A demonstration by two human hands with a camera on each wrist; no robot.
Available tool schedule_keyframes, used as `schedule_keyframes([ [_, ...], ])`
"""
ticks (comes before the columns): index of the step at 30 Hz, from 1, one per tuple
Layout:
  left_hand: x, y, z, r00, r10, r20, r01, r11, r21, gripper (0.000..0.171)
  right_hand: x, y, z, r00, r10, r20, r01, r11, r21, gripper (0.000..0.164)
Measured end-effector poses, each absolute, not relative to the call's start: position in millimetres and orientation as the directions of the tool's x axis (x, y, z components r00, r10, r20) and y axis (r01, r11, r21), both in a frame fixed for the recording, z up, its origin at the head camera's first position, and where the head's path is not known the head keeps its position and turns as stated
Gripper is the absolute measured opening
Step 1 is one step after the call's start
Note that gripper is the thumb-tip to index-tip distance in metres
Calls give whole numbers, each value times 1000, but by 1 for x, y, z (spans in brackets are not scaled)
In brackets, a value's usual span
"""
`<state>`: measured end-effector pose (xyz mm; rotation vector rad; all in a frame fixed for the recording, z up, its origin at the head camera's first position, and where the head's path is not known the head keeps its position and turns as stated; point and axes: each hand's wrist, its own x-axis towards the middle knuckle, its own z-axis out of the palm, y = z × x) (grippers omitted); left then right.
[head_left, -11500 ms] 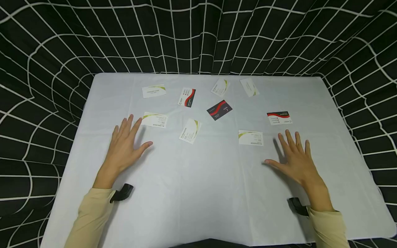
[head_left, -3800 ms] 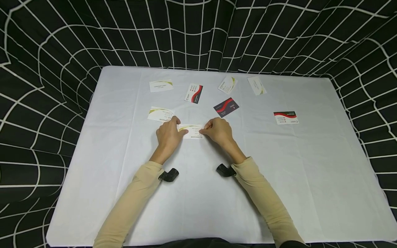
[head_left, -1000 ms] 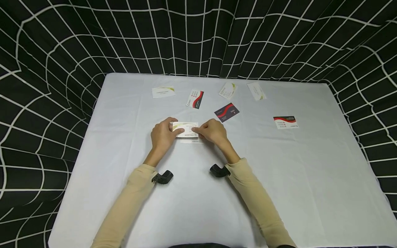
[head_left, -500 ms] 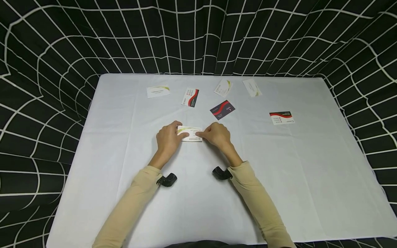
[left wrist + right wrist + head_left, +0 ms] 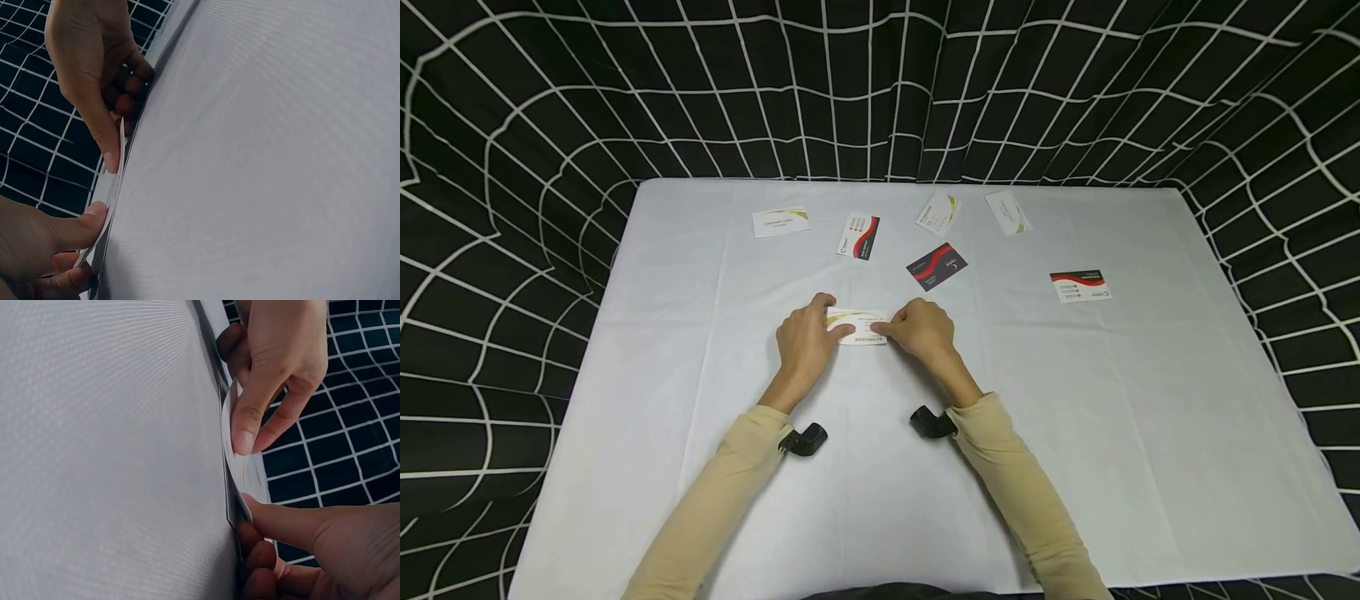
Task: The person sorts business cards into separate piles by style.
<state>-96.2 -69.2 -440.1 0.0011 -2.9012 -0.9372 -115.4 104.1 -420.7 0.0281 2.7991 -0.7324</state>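
White business cards with a green-gold curve (image 5: 859, 320) lie stacked at the middle of the table, between both hands. My left hand (image 5: 805, 337) pinches their left side, thumb on top. On the right side, my right hand (image 5: 922, 327) pinches with thumb and curled forefinger. Seen edge-on in the left wrist view, the top card (image 5: 122, 140) bows slightly up from the table. In the right wrist view the card (image 5: 229, 440) also curves, with a thin dark gap beneath. How many cards are in the stack cannot be told.
Beyond the hands lie a dark card with a red stripe (image 5: 937, 267), a white-and-red card (image 5: 858, 236) and white cards (image 5: 781, 222). Another red-striped card (image 5: 1080, 286) lies at right. White cloth covers the table (image 5: 700, 500); black netted fabric (image 5: 880, 92) surrounds it.
The left, middle and right white cards seen first have left their spots and are gathered together. One second ago the held card was raised and offset; now it sits aligned over the one below.
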Motion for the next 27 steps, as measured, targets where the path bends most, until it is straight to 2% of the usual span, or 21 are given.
schedule_keyframes([
  [11, -96, -70, -441, -995, -68, 69, -16, 819, 574, 48, -117, 102, -420, -968, -19, -250, 93, 899, -428, 45],
  [27, -94, -71, -442, -996, -65, 68, -14, 817, 576, 46, -117, 104, -421, -970, -23, -240, 89, 891, -445, 42],
])
